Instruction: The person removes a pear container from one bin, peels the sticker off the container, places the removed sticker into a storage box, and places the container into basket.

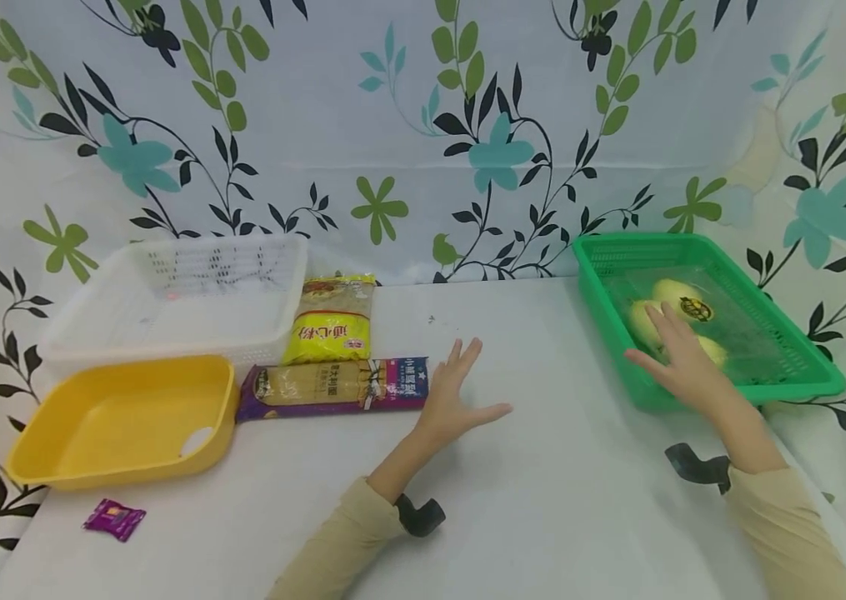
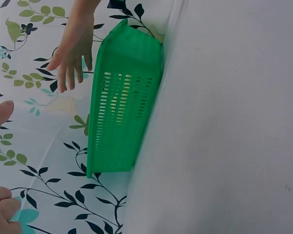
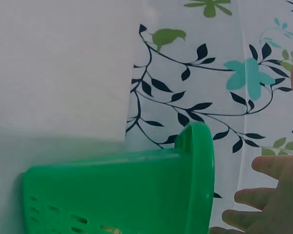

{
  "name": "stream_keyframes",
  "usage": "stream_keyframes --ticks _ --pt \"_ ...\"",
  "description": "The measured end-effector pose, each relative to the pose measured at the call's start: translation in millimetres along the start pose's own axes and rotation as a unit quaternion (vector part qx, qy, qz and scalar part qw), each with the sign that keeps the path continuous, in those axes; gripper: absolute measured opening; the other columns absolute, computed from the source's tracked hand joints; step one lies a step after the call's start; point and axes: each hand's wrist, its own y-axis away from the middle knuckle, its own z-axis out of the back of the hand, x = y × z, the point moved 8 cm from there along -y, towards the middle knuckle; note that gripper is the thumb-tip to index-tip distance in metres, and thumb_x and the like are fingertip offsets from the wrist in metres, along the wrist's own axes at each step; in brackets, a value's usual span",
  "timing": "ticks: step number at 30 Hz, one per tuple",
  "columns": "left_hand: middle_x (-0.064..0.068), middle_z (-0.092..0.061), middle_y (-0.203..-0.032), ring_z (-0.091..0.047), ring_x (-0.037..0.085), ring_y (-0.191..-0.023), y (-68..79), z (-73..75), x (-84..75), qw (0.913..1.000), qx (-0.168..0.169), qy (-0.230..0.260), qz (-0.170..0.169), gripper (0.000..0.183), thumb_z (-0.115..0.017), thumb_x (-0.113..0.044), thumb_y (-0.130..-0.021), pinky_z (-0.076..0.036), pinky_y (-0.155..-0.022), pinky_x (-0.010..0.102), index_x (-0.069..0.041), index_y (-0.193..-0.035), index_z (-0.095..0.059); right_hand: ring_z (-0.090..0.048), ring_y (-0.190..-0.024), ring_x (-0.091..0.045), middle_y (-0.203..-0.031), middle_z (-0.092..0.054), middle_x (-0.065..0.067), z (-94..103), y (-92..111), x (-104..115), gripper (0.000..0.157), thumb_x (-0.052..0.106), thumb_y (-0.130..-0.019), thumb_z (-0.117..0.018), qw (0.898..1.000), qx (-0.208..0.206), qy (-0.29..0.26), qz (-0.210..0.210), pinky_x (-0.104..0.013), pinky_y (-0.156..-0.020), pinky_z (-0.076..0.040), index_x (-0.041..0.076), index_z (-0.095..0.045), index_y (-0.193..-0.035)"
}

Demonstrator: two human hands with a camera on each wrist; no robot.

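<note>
My left hand (image 1: 447, 408) is spread above the table, its fingertips beside the right end of a long purple-ended pasta packet (image 1: 325, 385). Nothing is in its grasp. My right hand (image 1: 681, 367), also with fingers apart and holding nothing, hovers over the near left part of a green basket (image 1: 603, 333). Inside that basket lie several pale yellow fruits (image 1: 676, 293) in a clear bag with a dark round label (image 1: 695, 309); the hand partly hides them. In the right wrist view, the right fingers (image 3: 256, 197) are beyond the basket's rim.
At the left stands a white basket (image 1: 291, 300), with a yellow tray (image 1: 130, 479) in front of it. A yellow bag of macaroni (image 1: 331, 325) lies behind the long packet. Near the front left is a small purple-wrapped sweet (image 1: 115, 519). A patterned cloth (image 1: 392, 125) hangs behind the table.
</note>
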Motion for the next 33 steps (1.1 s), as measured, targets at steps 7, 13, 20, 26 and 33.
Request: stream_keyframes --ticks 7,13,20,26,33 --pt "-0.004 -0.025 -0.143 -0.015 0.016 -0.131 1.7 2.6 5.1 0.9979 -0.05 0.041 -0.003 0.083 -0.075 -0.034 -0.071 -0.003 -0.101 0.053 -0.022 -0.14 -0.031 0.0 -0.126 -0.048 -0.139 -0.004 -0.035 12.5 9 -24 0.069 0.03 -0.094 -0.043 0.997 -0.054 -0.031 -0.048 -0.064 -0.093 -0.004 -0.007 -0.006 -0.139" --pt "-0.004 -0.027 -0.142 -0.018 0.02 -0.131 2.5 -7.4 6.9 0.9981 -0.042 0.046 -0.003 0.081 -0.075 -0.034 -0.072 -0.01 -0.1 0.055 -0.022 -0.14 -0.032 -0.013 -0.124 -0.048 -0.136 -0.019 -0.033 43.5 38 -61 0.064 0.035 -0.094 -0.04 0.946 -0.232 -0.068 -0.214 -0.061 -0.095 -0.012 -0.008 -0.02 -0.137" --pt "-0.002 -0.027 -0.142 -0.019 0.032 -0.129 0.9 -13.3 8.6 0.9982 -0.038 0.043 0.017 0.082 -0.076 -0.035 -0.07 -0.013 -0.097 0.058 -0.021 -0.139 -0.034 -0.008 -0.125 -0.046 -0.134 -0.015 -0.036 58.1 59 -89 0.065 0.033 -0.093 -0.039 0.918 -0.257 -0.072 -0.294 -0.057 -0.098 -0.009 -0.014 -0.019 -0.133" --pt "-0.003 -0.031 -0.14 -0.025 0.016 -0.128 -7.4 -18.0 4.0 0.9964 -0.051 0.065 0.021 0.081 -0.075 -0.038 -0.07 -0.02 -0.1 0.046 -0.019 -0.138 -0.036 0.004 -0.118 -0.059 -0.127 0.005 -0.047 53.8 63 -106 0.089 0.048 -0.091 -0.035 0.925 -0.126 -0.046 -0.356 -0.065 -0.092 -0.009 -0.021 0.006 -0.129" --pt "-0.006 -0.032 -0.139 -0.026 0.006 -0.125 -16.3 -41.0 -2.1 0.9957 -0.029 0.085 0.022 0.081 -0.076 -0.037 -0.07 -0.026 -0.099 0.03 -0.017 -0.138 -0.036 0.006 -0.113 -0.063 -0.122 0.015 -0.051 57.3 59 -121 0.104 0.06 -0.086 -0.029 0.917 0.004 -0.047 -0.396 -0.068 -0.088 -0.013 -0.025 0.019 -0.121"
